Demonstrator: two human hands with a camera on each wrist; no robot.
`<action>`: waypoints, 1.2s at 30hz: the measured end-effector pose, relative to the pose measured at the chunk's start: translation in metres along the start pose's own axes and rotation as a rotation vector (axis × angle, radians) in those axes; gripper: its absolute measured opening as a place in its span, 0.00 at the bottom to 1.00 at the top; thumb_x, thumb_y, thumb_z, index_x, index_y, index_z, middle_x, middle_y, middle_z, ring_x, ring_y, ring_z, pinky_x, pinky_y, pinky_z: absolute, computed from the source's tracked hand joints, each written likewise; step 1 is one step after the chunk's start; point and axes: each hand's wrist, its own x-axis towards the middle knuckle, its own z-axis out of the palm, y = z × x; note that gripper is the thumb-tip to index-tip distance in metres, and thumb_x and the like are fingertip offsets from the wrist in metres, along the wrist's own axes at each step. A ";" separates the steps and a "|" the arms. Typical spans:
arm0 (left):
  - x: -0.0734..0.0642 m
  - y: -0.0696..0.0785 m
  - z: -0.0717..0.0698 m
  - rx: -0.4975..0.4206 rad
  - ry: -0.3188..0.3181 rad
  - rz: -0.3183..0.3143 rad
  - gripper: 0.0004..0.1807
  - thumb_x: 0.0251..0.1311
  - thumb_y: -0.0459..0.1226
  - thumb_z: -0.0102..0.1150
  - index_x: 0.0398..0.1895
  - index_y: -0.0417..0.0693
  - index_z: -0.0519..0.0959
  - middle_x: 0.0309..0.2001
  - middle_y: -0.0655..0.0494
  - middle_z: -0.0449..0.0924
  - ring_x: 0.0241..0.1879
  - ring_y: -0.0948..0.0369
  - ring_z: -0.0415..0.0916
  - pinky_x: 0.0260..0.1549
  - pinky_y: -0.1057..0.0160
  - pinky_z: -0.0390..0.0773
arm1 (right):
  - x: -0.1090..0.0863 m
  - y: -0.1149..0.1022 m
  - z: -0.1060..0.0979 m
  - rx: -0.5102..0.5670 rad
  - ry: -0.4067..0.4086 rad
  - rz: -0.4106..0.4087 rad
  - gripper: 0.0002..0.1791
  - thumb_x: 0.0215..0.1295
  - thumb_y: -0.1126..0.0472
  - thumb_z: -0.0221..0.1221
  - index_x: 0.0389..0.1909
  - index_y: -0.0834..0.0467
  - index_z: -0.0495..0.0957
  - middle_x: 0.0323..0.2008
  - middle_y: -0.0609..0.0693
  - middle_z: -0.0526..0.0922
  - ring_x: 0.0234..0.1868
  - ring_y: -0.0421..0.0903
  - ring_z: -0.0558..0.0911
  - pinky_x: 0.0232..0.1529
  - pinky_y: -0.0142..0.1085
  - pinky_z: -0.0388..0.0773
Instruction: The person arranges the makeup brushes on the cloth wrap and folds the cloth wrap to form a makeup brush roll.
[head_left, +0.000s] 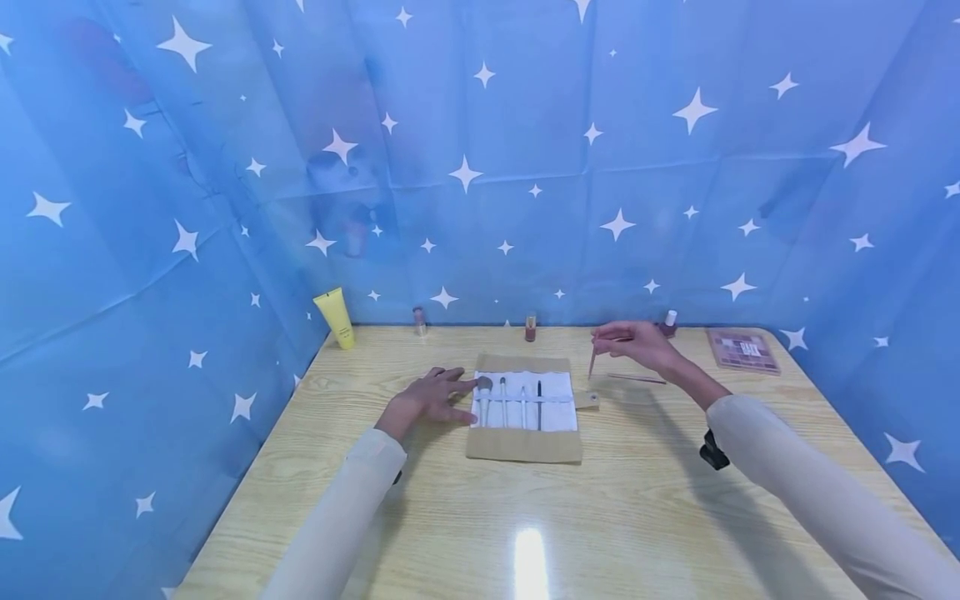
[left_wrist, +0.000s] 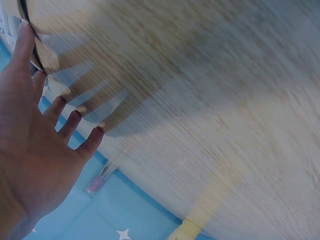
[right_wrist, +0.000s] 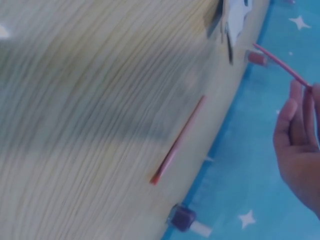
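Observation:
On the table lies an unrolled tan brush roll [head_left: 524, 447] with a white lining, where several makeup brushes [head_left: 484, 398] are tucked upright under a strap. My left hand [head_left: 433, 397] rests at the roll's left edge, fingers spread, thumb and fingertips on its border. Beyond the right edge, my right hand [head_left: 636, 343] pinches a slim pink makeup brush [right_wrist: 281, 63] by its upper end, tip pointing down over the table. A second slim pink brush [right_wrist: 177, 141] with reddish bristles lies on the wood below that hand, to the right of the roll's closure tab [head_left: 588, 401].
Along the back edge stand a yellow tube [head_left: 337, 318], a small pinkish tube [head_left: 419, 322], a red nail polish bottle [head_left: 531, 329] and a dark one with a white cap [head_left: 669, 323]. A palette [head_left: 742, 351] lies at the back right. A blue starry curtain [head_left: 465, 208] hangs behind.

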 end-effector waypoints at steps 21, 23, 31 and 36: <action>0.000 0.000 0.001 -0.002 0.005 -0.009 0.45 0.65 0.67 0.58 0.82 0.67 0.60 0.84 0.53 0.49 0.81 0.46 0.45 0.73 0.34 0.57 | 0.023 -0.001 0.046 -0.020 -0.045 0.008 0.21 0.75 0.61 0.63 0.62 0.68 0.79 0.58 0.66 0.84 0.57 0.62 0.84 0.56 0.61 0.80; 0.000 0.000 0.001 -0.004 0.007 -0.010 0.45 0.65 0.67 0.59 0.82 0.67 0.60 0.84 0.52 0.49 0.81 0.46 0.45 0.73 0.34 0.57 | 0.025 0.001 0.050 -0.020 -0.045 0.014 0.21 0.75 0.61 0.63 0.62 0.68 0.80 0.57 0.65 0.84 0.56 0.62 0.84 0.56 0.61 0.80; 0.000 0.000 0.002 -0.009 0.010 -0.010 0.45 0.65 0.67 0.59 0.82 0.68 0.60 0.84 0.53 0.49 0.81 0.46 0.45 0.73 0.34 0.57 | 0.031 0.006 0.062 -0.012 -0.062 0.033 0.21 0.75 0.60 0.62 0.63 0.69 0.79 0.55 0.65 0.85 0.54 0.61 0.86 0.55 0.61 0.80; 0.000 -0.001 0.001 0.004 0.005 -0.012 0.45 0.65 0.67 0.58 0.82 0.69 0.59 0.84 0.54 0.48 0.82 0.46 0.44 0.73 0.34 0.56 | 0.034 0.010 0.071 -0.022 -0.066 0.026 0.23 0.75 0.59 0.63 0.62 0.70 0.79 0.53 0.64 0.86 0.53 0.59 0.86 0.54 0.58 0.82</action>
